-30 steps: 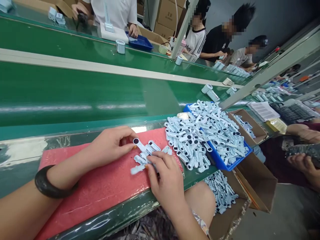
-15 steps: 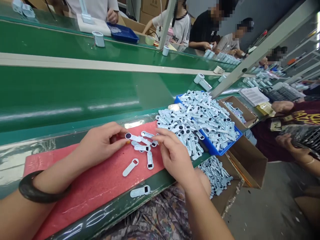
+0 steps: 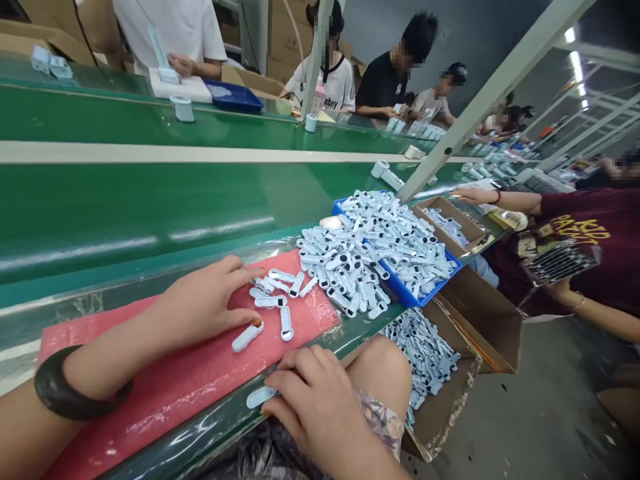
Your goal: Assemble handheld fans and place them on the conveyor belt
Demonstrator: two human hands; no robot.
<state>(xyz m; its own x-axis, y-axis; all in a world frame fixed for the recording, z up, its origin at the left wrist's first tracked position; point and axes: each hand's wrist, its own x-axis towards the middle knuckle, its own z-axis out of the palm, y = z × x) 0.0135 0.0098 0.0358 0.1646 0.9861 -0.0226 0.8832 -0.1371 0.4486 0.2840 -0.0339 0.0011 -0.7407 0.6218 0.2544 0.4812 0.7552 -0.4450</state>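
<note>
Pale-blue piece (image 3: 257,398) at the near edge of the table (image 3: 367,327), isn't it? Which hand has it?

Right hand (image 3: 320,400). Thumb and fingertips pinch one end, and the rounded end pokes out to the left.

And the left hand (image 3: 200,300)?

Spread, with thumb and forefinger well apart above the red mat (image 3: 165,373). Its thumb tip is at the upper end of a second piece (image 3: 246,338); whether it presses, I can't tell.

What lies around that?

Just to the right, a loose cluster (image 3: 271,302) of similar pieces on the mat. Beyond, a big heap (image 3: 340,267) spills beside a full blue tray (image 3: 435,291).

Farther out?

A cardboard box (image 3: 450,407) of more pieces below the table, a green belt (image 3: 225,193) across the far side, and people at work behind it.
</note>
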